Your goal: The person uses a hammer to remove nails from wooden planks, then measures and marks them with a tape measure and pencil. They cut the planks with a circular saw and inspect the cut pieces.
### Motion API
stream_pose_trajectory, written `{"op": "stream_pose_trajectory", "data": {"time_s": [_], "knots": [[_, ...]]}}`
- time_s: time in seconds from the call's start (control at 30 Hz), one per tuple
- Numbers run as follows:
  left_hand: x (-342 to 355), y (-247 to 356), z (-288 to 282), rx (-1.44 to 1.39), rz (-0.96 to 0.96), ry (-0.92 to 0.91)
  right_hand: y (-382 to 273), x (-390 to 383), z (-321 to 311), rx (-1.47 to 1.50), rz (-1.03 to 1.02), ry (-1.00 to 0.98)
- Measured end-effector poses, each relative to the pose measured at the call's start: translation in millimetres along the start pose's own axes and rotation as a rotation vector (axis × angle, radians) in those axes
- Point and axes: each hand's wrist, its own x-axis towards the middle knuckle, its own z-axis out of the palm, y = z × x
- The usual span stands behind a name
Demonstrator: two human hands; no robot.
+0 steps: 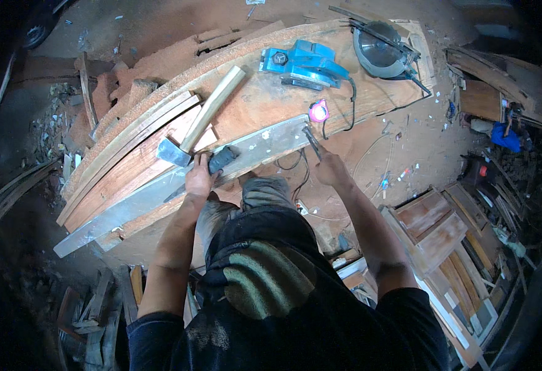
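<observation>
My left hand (199, 174) has its fingers bent beside a dark grey object (221, 159) that I cannot identify; a narrow dark strip (175, 192) extends down-left near it. My right hand (328, 166) grips a slim metal tool (312, 141), its far end over a long grey metal straightedge (265, 139). Just above my left hand lies a hammer-like tool with a broad steel head (171, 150) and pale wooden handle (212, 108), across stacked reddish boards (119, 188). A pink tape measure (318, 110) sits by the straightedge's right end, on a curved wooden workpiece (255, 89).
A blue electric planer (302, 62) and a circular saw (379, 49) with cables sit on the far part of the workpiece. Wood panels (444, 247) are piled at lower right, scrap timber (98, 315) at lower left, and a blue bundle (506, 136) at right.
</observation>
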Motion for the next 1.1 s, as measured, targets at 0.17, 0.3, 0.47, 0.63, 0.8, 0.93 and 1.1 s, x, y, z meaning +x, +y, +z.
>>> {"op": "stream_pose_trajectory", "data": {"time_s": [0.17, 0.3, 0.47, 0.63, 0.8, 0.93, 1.1], "knots": [[1, 1, -6, -0.037, -0.004, 0.008, -37, 15, -32, 0.042, 0.065, -0.133], [-2, 0, -6, -0.097, 0.028, 0.037, -43, 26, -29, -0.069, 0.059, -0.125], [0, -7, -1, -0.123, 0.067, 0.067, -25, 49, -35, 0.002, 0.249, -0.326], [3, -8, -5, -0.095, 0.074, 0.040, -34, 40, -40, 0.201, 0.478, -0.470], [-1, -4, 2, -0.010, 0.071, 0.075, -56, 12, 3, 0.294, 0.481, -0.097], [-13, 0, 16, 0.055, 0.036, 0.131, -48, -3, 62, 0.417, 0.473, 0.196], [-17, 0, 18, 0.070, 0.043, 0.121, -80, -22, 64, 0.417, 0.542, 0.346]]}}
